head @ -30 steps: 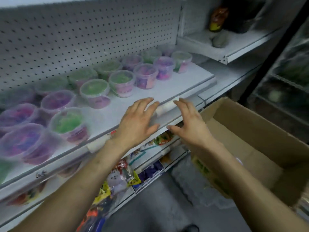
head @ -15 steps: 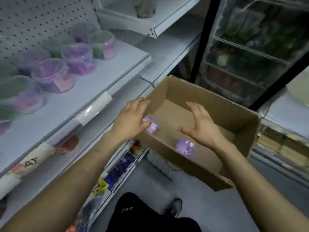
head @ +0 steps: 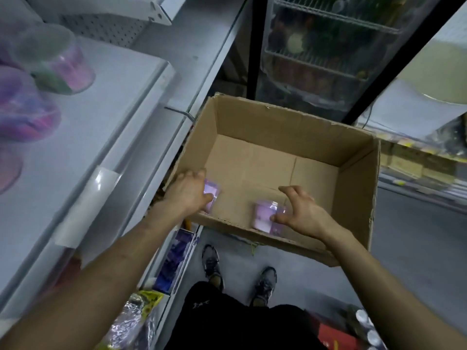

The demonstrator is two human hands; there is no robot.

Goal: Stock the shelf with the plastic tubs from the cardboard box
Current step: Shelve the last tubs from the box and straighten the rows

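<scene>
1. Left tub (head: 212, 190), pink-purple plastic, sits inside the cardboard box (head: 278, 127) against its left wall, close to the near corner. The right tub (head: 265, 218), the same colour, stands by the near wall, closer to the middle.
2. Both tubs have a pale panel on the side, but any writing there is too blurred to read. The same goes for the yellow and silver packets (head: 141, 311) on the lower shelf.
3. The left hand (head: 188, 195) reaches over the box edge and grips the left tub, fingers curled over its top and thumb against its side.
4. The right hand (head: 303, 213) is spread wide beside the right tub. Its thumb tip touches the tub's side, and its fingers arch above the tub without closing on it.
5. To the left, the white shelf (head: 101, 109) carries stocked tubs (head: 63, 69) with green, pink and purple contents, well apart from the box.
6. A glass-fronted cooler (head: 316, 46) stands behind the box, and the person's shoes (head: 212, 261) are on the floor below it.
</scene>
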